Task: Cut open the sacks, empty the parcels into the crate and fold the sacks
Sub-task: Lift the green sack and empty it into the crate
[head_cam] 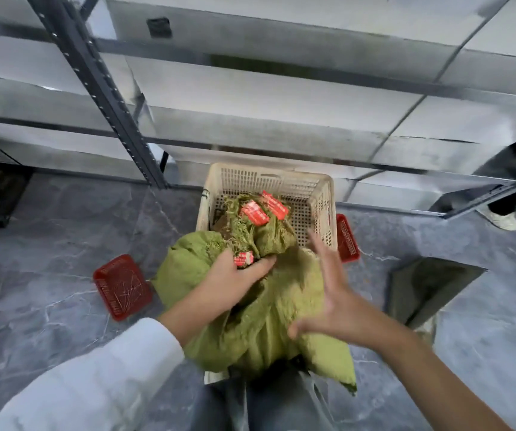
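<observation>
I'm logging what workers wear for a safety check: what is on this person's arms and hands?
The left arm wears a long white sleeve, loose and pushed back a little, so the wrist is bare. The right arm shows no sleeve: it is bare as far as the picture reaches. Both the left hand and the right hand are bare, with no gloves, rings, watch or bands that I can see.

Pretty even, soft indoor light, no harsh shadows; right hand [332, 293] is motion-blurred, and wide-angle bending warps the frame edges.

The green sack [259, 309] fills the crate's [323, 194] near half; its far half lies open. Red baskets [121, 286] flank both sides on the floor.
</observation>
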A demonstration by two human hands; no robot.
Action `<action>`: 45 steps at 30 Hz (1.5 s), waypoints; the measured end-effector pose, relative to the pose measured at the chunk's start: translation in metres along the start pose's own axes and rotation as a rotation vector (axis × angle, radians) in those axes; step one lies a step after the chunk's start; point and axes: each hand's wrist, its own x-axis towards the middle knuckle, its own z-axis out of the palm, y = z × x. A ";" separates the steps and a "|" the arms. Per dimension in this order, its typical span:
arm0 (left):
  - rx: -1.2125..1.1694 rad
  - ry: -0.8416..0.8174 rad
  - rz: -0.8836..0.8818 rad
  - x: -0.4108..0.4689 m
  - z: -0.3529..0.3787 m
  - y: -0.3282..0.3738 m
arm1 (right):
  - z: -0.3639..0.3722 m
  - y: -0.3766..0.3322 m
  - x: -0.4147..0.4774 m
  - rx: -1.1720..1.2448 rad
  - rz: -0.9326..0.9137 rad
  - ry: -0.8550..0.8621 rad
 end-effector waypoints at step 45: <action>0.920 -0.074 -0.247 0.506 0.050 -0.298 | -0.021 0.245 0.451 -0.299 0.245 -0.027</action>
